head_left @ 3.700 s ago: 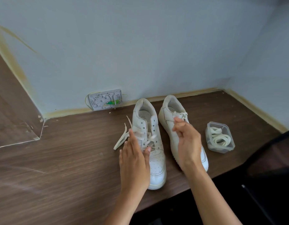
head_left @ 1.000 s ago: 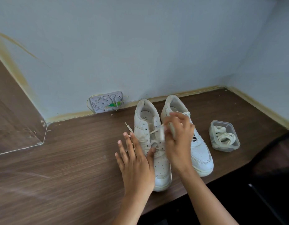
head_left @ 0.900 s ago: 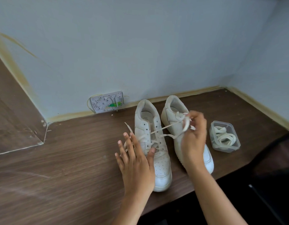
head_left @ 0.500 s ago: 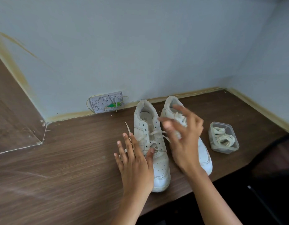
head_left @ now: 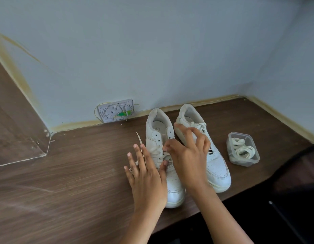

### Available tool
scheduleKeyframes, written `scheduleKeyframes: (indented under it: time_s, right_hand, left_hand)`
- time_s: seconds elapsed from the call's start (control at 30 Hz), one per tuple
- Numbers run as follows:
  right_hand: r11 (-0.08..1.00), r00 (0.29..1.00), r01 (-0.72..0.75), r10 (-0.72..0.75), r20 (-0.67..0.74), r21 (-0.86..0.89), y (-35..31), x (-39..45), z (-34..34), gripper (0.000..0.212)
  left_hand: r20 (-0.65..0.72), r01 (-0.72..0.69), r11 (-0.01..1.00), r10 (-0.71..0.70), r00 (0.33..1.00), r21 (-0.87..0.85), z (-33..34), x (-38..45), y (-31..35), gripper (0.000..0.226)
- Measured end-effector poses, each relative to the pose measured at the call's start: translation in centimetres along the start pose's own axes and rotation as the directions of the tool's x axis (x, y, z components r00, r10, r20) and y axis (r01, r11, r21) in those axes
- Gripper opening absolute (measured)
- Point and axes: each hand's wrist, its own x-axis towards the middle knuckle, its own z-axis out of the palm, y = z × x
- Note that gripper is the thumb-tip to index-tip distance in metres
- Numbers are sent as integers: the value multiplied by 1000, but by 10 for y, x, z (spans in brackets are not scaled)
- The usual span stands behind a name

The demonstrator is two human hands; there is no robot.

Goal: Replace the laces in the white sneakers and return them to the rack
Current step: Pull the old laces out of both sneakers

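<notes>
Standing side by side on the dark wood-grain worktop (head_left: 64, 173), heels toward the wall, are two white low-top leather sneakers: the left sneaker (head_left: 172, 187), partly unlaced with its upper eyelets bare, and the right sneaker (head_left: 217, 166), its flat cream lace knotted near the collar. The right hand (head_left: 186, 155) reaches over the left sneaker's lacing, thumb and forefinger closed in a pinch on the flat cream shoelace (head_left: 157, 148) at the middle eyelets, the other fingers (head_left: 198, 138) spread and raised above the right sneaker. The left hand (head_left: 145, 175) lies flat against the left sneaker's outer side, fingers straight and spread, thumb on the vamp. A loose end of the shoelace trails on the worktop beyond the left fingertips. To the right of the sneakers, near but apart, sits a small clear plastic container (head_left: 243, 161) holding coiled cream laces. A grey wall socket plate (head_left: 115, 110) is fixed at the foot of the pale blue wall (head_left: 152, 50), behind the sneakers.
</notes>
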Motion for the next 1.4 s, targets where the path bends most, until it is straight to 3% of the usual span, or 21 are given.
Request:
scheduleKeyframes:
  time_s: [0.23, 0.3, 0.43, 0.53, 0.67, 0.77, 1.07, 1.2, 1.27, 1.33, 1.4]
  right_hand:
    - [1000, 1000, 11, -11, -12, 14, 1, -3, 5, 6]
    - [993, 991, -80, 89, -102, 92, 6, 0, 4, 6]
    - [935, 898, -294, 342, -277, 199, 29, 10, -8, 4]
    - [931, 904, -306, 350, -244, 199, 33, 9, -10, 2]
    - [970, 984, -130, 152, -97, 206, 16, 6, -9, 14]
    - [984, 997, -67, 70, -15, 165, 10, 1, -2, 16]
    - [921, 978, -166, 199, -61, 351, 8, 1, 2, 8]
    - [805, 879, -312, 446, -167, 505, 17, 8, -10, 7]
    - [799, 842, -362, 502, -201, 480, 27, 12, -17, 13]
    - [850, 867, -378, 464, -182, 367, 33, 12, -21, 32]
    - [903, 933, -298, 344, -106, 309, 29, 9, -22, 43]
  left_hand:
    - [-6, 7, 1000, -7, 1000, 2, -1, 0, 1, 85]
    - [-5, 7, 1000, -7, 1000, 2, -1, 0, 1, 84]
    - [-10, 1, 1000, -1, 1000, -7, -1, -1, 1, 85]
    - [-13, -3, 1000, 3, 1000, -5, 0, -1, 1, 84]
    - [6, 14, 1000, -14, 1000, -24, -2, 0, 2, 85]
    - [11, 15, 1000, -14, 1000, -25, -3, 0, 2, 85]
    - [-17, -3, 1000, 3, 1000, -25, 3, 0, 0, 85]
    - [7, 5, 1000, -5, 1000, -15, 0, 0, 1, 81]
    - [17, 7, 1000, -6, 1000, -18, -1, 0, 1, 81]
    - [21, 9, 1000, -9, 1000, -10, -2, 0, 2, 82]
    - [13, 9, 1000, -9, 1000, 1, -2, -1, 2, 81]
